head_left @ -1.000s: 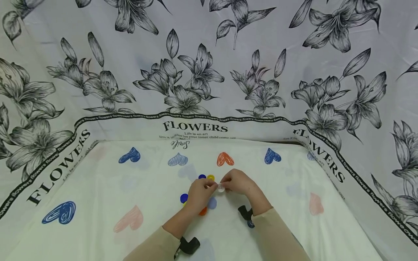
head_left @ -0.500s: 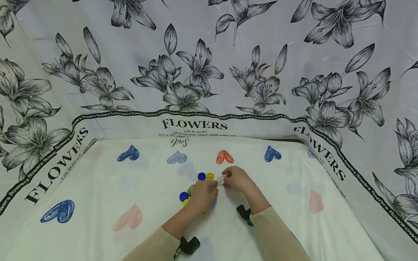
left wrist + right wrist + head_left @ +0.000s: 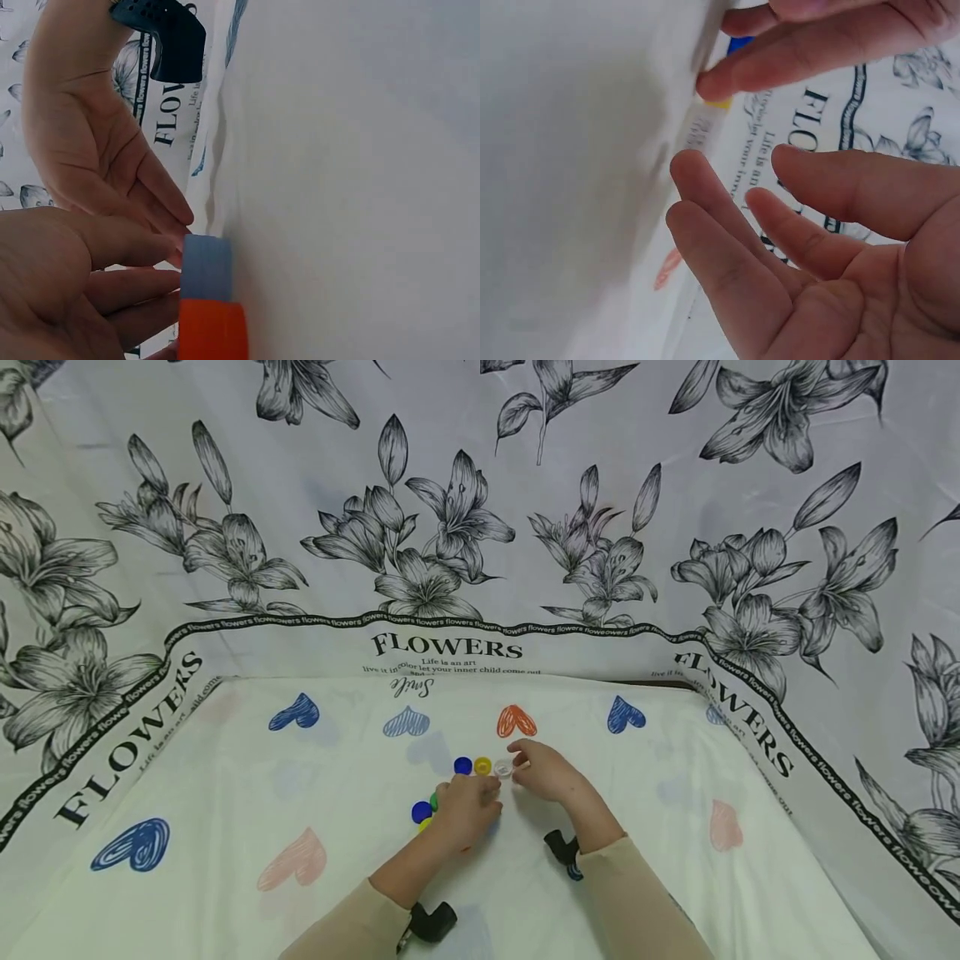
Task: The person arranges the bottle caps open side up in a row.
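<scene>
A clear plastic cap (image 3: 502, 767) sits at the right end of a short row, beside a yellow cap (image 3: 482, 766) and a blue cap (image 3: 462, 765). My right hand (image 3: 546, 772) is just right of the clear cap, fingers parted and holding nothing in the right wrist view. Fingertips of my left hand (image 3: 467, 810) reach close to the near side of the row. Under and around that hand lie more caps: blue (image 3: 422, 812), green (image 3: 434, 802) and partly hidden yellow (image 3: 425, 823). The left wrist view shows a light blue cap (image 3: 208, 266) touching an orange cap (image 3: 212, 330).
A white cloth (image 3: 360, 827) with printed hearts covers the table. Behind it hangs a flower-printed curtain (image 3: 345, 585). Black wrist-worn devices sit below the left sleeve (image 3: 352, 918) and beside the right sleeve (image 3: 637, 902).
Both hands held the clear cap a second ago. It has moved away from me to beside the yellow cap, and the right fingers have let go. The left hand has shifted over the nearer caps.
</scene>
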### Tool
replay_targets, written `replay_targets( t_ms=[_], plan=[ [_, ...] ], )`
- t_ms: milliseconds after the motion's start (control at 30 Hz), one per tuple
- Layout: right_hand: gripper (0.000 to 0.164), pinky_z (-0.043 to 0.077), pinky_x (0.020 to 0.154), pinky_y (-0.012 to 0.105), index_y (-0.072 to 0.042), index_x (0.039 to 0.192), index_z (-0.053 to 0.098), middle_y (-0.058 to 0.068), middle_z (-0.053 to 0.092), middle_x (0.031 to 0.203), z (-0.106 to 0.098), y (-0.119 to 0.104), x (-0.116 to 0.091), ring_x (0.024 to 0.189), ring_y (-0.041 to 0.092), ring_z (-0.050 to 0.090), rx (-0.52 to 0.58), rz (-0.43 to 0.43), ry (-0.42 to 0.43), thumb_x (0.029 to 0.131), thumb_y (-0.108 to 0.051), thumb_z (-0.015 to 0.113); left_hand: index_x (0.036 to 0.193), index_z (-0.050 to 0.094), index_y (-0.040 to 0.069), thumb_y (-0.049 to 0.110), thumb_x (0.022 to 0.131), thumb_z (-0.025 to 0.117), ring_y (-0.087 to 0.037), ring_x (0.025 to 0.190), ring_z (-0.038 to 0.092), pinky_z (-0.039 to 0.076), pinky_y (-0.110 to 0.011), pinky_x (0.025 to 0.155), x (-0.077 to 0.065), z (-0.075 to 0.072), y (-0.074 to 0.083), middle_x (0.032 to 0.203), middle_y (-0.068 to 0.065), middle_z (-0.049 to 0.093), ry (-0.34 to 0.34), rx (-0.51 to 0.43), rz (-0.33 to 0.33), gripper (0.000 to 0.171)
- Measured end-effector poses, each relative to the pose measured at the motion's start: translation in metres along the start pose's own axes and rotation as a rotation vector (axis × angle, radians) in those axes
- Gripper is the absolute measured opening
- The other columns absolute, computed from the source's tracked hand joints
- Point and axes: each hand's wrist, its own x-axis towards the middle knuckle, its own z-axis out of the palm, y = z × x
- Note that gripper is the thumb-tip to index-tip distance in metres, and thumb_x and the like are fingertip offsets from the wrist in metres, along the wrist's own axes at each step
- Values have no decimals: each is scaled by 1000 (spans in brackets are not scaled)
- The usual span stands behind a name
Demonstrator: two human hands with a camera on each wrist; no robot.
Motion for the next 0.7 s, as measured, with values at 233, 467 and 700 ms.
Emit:
replay_targets(
  t_ms=[233,467,700],
  plan=[
    [30,53,86,43,-4,125,66,8,66,108,-2,-4,-7,96,24,62,-115,-49,-32,95,-5,69,119,77,9,24,88,81,-32,111,56,35,-55,96,-1,-18,4,111,-5,74,-94,183,-6,34],
    [22,50,77,39,-12,95,70,-1,63,87,9,-15,-17,80,18,56,-294,-84,-198,81,-12,86,107,79,13,27,79,89,-24,96,50,29,-58,97,-7,-35,7,88,4,67,-191,329,70,33],
    [25,49,64,31,-10,83,71,-7,61,73,32,-22,-22,66,12,54,-459,-161,-190,74,-19,92,90,75,14,19,76,89,-22,89,51,29,-63,102,-9,-28,7,77,8,64,-217,396,123,21]
  ],
)
